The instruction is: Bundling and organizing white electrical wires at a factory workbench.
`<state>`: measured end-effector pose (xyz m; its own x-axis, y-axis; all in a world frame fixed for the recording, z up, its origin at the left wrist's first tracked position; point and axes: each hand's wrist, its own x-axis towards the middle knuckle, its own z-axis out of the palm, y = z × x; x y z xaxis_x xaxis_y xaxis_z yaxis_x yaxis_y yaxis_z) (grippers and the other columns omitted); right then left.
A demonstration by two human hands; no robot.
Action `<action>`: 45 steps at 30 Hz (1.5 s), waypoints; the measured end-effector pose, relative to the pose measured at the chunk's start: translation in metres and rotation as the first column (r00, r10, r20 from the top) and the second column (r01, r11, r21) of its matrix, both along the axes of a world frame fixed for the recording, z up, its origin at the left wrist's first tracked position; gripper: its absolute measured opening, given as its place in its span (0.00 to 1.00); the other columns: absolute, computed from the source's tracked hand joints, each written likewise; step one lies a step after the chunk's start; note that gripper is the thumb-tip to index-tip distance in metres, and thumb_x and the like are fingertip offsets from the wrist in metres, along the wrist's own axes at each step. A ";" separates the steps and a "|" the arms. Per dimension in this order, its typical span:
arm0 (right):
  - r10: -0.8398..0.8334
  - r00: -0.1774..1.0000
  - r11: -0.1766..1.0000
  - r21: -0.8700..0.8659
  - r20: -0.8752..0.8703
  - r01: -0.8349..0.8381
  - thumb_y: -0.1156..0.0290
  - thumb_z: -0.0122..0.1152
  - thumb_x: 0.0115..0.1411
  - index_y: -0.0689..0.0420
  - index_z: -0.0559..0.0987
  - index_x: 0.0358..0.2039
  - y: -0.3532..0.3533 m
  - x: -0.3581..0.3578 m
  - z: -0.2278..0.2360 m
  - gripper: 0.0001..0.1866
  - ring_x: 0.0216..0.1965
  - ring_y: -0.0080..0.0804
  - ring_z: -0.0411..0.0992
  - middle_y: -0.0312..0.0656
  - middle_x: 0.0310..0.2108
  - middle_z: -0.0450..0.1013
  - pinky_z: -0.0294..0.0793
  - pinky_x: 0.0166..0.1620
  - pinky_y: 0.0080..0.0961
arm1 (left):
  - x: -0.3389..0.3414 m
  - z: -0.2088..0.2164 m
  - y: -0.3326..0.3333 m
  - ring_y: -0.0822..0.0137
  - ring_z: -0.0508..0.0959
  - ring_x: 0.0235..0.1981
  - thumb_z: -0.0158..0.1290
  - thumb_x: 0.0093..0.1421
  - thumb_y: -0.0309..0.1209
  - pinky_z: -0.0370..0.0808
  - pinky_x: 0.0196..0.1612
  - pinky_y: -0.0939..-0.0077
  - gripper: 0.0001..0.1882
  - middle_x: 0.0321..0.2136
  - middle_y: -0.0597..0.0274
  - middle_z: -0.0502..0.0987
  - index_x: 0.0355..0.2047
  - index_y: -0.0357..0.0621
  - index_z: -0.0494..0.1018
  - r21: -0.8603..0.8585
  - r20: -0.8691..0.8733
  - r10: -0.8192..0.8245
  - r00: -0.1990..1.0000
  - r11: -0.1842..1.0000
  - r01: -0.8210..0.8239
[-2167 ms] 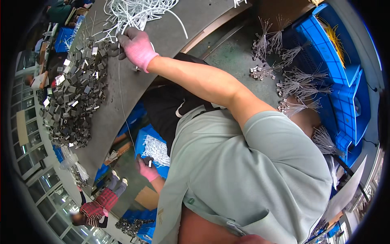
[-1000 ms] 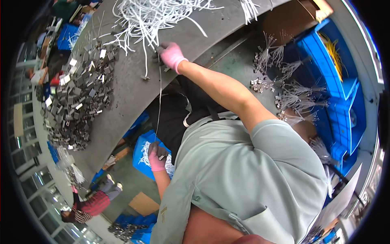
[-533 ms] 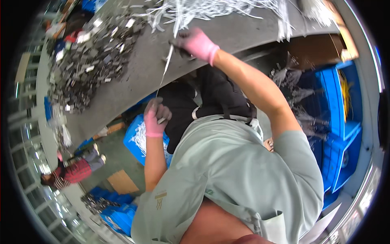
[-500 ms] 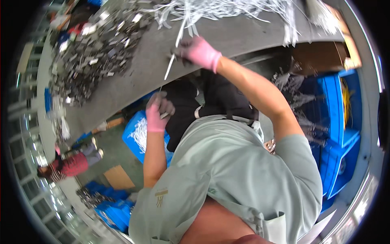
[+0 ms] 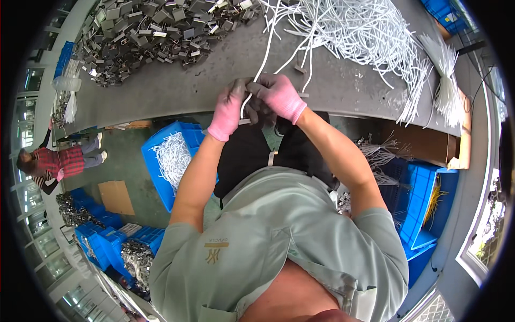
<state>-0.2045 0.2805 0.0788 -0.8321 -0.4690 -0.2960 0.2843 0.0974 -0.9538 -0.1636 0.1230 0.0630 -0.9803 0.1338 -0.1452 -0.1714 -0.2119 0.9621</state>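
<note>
My left hand (image 5: 227, 111) and my right hand (image 5: 280, 97), both in pink gloves with grey fingers, meet at the table's near edge. Their fingers pinch a white cord (image 5: 262, 63) that runs up toward a tangled heap of white cords (image 5: 354, 35). A small grey block (image 5: 244, 122) sits at the cord's lower end, beside the left fingers. Part of the cord is hidden behind the gloves. Just right of my hands, other cords end in a grey block (image 5: 303, 95) lying on the dark tabletop (image 5: 177, 91).
Many grey metal pieces (image 5: 155, 32) are piled at the far left. A bundle of white strands (image 5: 442, 70) hangs at the right. Below the table stands a blue bin (image 5: 161, 180) of white bits. Blue crates (image 5: 421, 198) are at my right; another person (image 5: 61, 161) stands far left.
My hands have come together: the right moved in from over the table, the left came up to the edge. The view has shifted, bringing the heap and pile lower.
</note>
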 end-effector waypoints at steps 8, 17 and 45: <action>-0.085 0.881 0.826 0.462 -0.465 0.323 0.59 0.55 0.58 0.54 0.79 0.43 0.098 -0.126 -0.066 0.17 0.38 0.47 0.76 0.50 0.35 0.77 0.74 0.42 0.34 | -0.106 -0.009 0.006 0.57 0.77 0.45 0.55 0.57 0.41 0.72 0.48 0.70 0.26 0.44 0.47 0.76 0.50 0.36 0.69 -0.618 -0.322 -0.096 0.942 0.775 -0.132; 0.097 0.637 0.745 0.480 -0.765 0.463 0.64 0.58 0.58 0.55 0.80 0.38 0.068 -0.153 -0.038 0.11 0.36 0.49 0.76 0.50 0.33 0.77 0.75 0.40 0.37 | -0.218 -0.051 -0.025 0.45 0.73 0.47 0.53 0.56 0.41 0.71 0.49 0.58 0.24 0.45 0.43 0.74 0.50 0.43 0.70 -0.832 -0.358 -0.009 0.934 0.457 -0.315; -0.119 0.984 0.987 0.126 0.134 0.102 0.69 0.60 0.58 0.59 0.77 0.34 0.009 -0.189 -0.083 0.07 0.14 0.21 0.62 0.34 0.21 0.72 0.59 0.17 0.19 | -0.235 -0.045 -0.039 0.71 0.76 0.20 0.53 0.54 0.27 0.74 0.23 0.78 0.04 0.26 0.63 0.77 0.29 0.39 0.75 0.030 0.029 0.333 0.942 0.942 -0.334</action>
<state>-0.3938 0.2894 -0.0039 -0.8229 -0.3314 -0.4615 0.4299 0.1678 -0.8871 -0.3989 0.0840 0.0181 -0.9660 -0.1952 -0.1698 -0.1077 -0.2930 0.9500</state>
